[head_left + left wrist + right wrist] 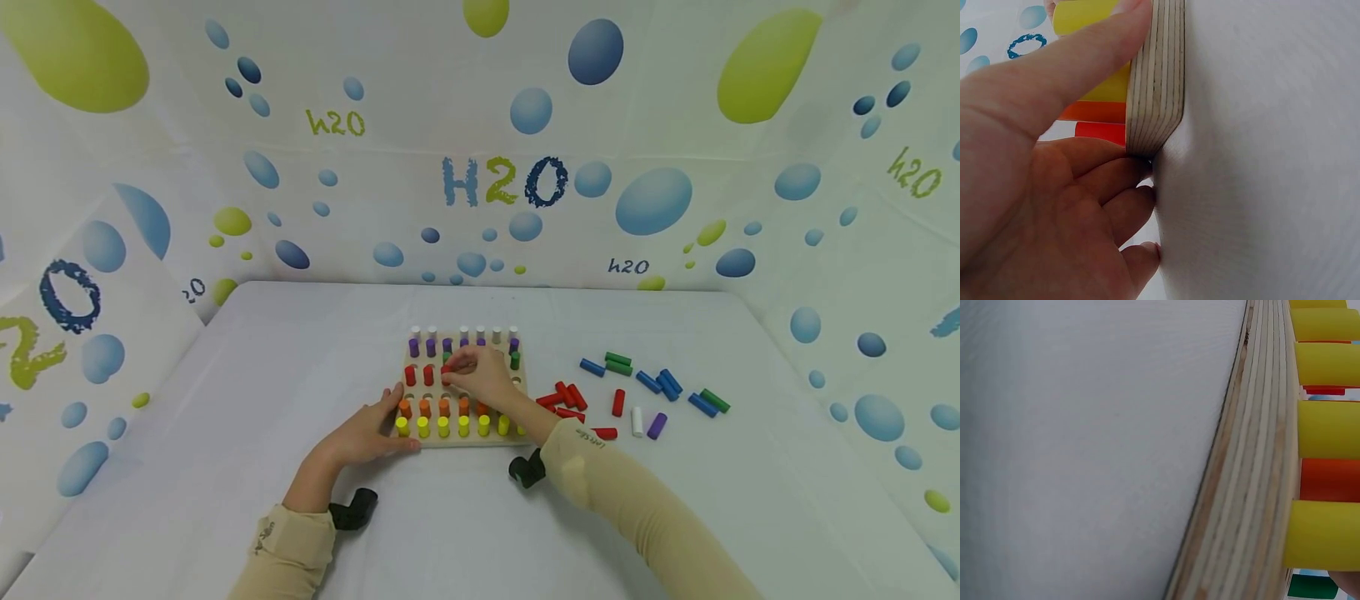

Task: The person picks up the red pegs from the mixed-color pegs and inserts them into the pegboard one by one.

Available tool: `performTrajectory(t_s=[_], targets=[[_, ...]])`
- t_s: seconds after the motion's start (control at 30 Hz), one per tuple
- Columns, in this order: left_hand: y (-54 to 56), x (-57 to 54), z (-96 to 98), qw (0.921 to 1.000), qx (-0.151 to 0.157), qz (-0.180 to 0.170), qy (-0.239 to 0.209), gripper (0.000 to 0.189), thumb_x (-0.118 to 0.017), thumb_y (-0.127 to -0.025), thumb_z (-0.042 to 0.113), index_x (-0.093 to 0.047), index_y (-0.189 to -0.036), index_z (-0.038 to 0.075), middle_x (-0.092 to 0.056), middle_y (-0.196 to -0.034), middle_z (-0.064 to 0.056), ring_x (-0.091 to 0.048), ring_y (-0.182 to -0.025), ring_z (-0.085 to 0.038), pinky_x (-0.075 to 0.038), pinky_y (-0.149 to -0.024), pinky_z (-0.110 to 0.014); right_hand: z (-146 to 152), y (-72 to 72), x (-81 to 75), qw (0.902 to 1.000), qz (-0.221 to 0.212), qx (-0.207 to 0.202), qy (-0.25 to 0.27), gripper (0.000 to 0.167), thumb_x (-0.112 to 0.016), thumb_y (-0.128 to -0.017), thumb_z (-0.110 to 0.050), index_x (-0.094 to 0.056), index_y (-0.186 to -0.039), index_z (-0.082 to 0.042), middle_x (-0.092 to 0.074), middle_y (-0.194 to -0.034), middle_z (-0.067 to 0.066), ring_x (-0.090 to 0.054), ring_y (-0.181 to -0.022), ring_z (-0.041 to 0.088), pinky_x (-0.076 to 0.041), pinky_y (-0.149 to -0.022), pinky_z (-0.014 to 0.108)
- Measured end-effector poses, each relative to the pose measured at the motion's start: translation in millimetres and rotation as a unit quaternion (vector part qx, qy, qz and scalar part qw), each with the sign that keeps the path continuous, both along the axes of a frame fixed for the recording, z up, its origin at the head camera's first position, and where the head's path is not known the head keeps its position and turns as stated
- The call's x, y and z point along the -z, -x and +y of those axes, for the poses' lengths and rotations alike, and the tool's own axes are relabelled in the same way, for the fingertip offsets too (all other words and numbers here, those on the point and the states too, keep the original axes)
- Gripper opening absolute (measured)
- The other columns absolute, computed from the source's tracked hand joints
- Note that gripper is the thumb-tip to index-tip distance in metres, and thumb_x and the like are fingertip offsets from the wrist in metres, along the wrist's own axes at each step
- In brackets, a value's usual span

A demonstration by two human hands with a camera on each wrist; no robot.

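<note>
A wooden pegboard (465, 444) holds rows of coloured pegs: white at the back, then purple, green, red, orange, with yellow pegs (443, 427) in front. My left hand (363, 433) grips its near left corner; in the left wrist view the thumb lies along the board's layered edge (1159, 75) and the fingers sit at the adjoining side. Over the red row, my right hand (486, 379) pinches a red peg (446, 377), third from the left. Its fingers partly cover that peg and hide part of the green row. Holes show between the red and orange rows.
Loose red pegs (576, 397) lie right of the board, beside a white peg (637, 422) and a purple peg (657, 426). Farther right are several blue pegs (648, 382) and green pegs (618, 367). Dark wrist devices (354, 509) sit by both cuffs.
</note>
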State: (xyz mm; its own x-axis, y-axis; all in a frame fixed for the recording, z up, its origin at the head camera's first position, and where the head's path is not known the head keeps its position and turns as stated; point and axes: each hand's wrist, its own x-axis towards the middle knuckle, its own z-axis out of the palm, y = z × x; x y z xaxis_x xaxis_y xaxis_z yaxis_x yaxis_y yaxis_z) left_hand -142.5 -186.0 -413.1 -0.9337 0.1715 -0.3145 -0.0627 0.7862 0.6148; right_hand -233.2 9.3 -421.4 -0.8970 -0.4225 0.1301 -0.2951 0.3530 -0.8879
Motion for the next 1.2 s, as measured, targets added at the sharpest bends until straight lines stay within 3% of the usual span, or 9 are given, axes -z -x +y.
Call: performTrajectory(t_s=[0.53,1.03,1.2], targets=[[-2.4,-2.7,0.5,1.0000,0.003,0.000,-0.001,0.101,-0.071,-0.073,0.047,-0.014,-0.146,0.006,-0.012,-0.147,-0.026,-0.010,-0.134,-0.044,-0.007,-0.106,-0.058,2.8,-1.8,-2.5,1.0000,0.001,-0.004,-0.003,0.019,-0.071,-0.079,-0.008,-0.064,-0.096,-0.002,-0.068,-0.094,0.008,-0.065,-0.082,0.016,-0.052,-0.075,0.023],[-0.3,1.8,-2.3,0.9998,0.013,0.012,-0.005,0.103,-0.071,-0.074,0.047,-0.012,-0.146,0.003,-0.011,-0.146,-0.028,-0.011,-0.134,-0.043,-0.006,-0.107,-0.056,30.0,-2.6,-10.1,0.9991,0.016,-0.032,0.024,0.021,-0.069,-0.081,-0.008,-0.065,-0.099,0.002,-0.068,-0.094,0.012,-0.065,-0.084,0.020,-0.053,-0.078,0.027],[-0.6,1.7,-1.2,0.9999,0.010,0.010,-0.003,0.103,-0.071,-0.073,0.047,-0.013,-0.146,0.004,-0.012,-0.147,-0.028,-0.012,-0.134,-0.043,-0.006,-0.107,-0.056,40.6,-2.6,-12.4,0.9995,0.013,-0.028,0.013,0.023,-0.069,-0.082,-0.011,-0.065,-0.101,0.000,-0.068,-0.094,0.009,-0.065,-0.085,0.018,-0.052,-0.078,0.026]])
